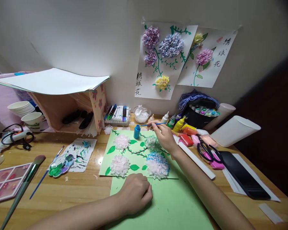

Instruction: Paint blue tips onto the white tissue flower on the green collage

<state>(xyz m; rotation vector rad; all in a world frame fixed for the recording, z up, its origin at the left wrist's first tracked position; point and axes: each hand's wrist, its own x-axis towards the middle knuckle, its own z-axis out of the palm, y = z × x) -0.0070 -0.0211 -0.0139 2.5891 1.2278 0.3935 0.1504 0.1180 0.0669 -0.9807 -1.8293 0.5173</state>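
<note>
My right hand pinches a thin blue paintbrush, its tip pointing left at the mouth of a small blue paint bottle. The bottle stands uncapped on a light green sheet. On this sheet are crinkled paper flowers: two pale pink ones at left, a green-dabbed one partly behind my right hand, and a pink one tipped with blue. Painted leaves and stems run between them. My left hand rests as a closed fist at the sheet's lower edge, over another green sheet.
At left lie a paint palette, a stained paper, another brush and a large makeup brush. Markers and paint bottles line the back. Scissors and a phone lie at right.
</note>
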